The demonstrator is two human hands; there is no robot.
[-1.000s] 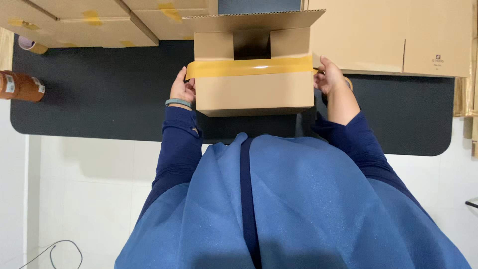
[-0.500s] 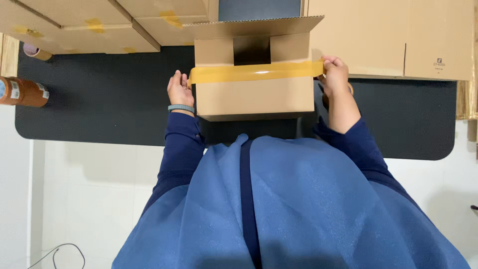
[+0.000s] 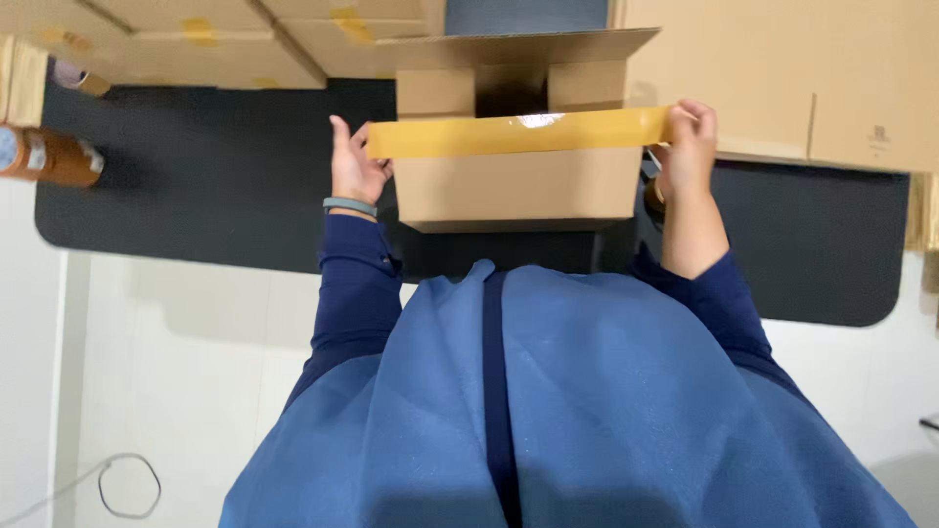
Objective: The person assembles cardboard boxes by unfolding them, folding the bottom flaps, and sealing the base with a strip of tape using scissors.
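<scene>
- I stretch a yellow tape strip (image 3: 518, 133) across the front of the open cardboard box (image 3: 518, 186), between my hands.
- My left hand (image 3: 354, 166) pinches its left end, palm open against the box corner.
- My right hand (image 3: 688, 137) is closed on the other end.
- Taped flat cartons (image 3: 186, 39) lie behind, a brown tape roll (image 3: 49, 156) far left.
- The box stands on a black mat (image 3: 196, 196) over a white table (image 3: 176, 372).

Even, bright indoor light; small glare on the tape strip (image 3: 518, 133); sharp focus.
</scene>
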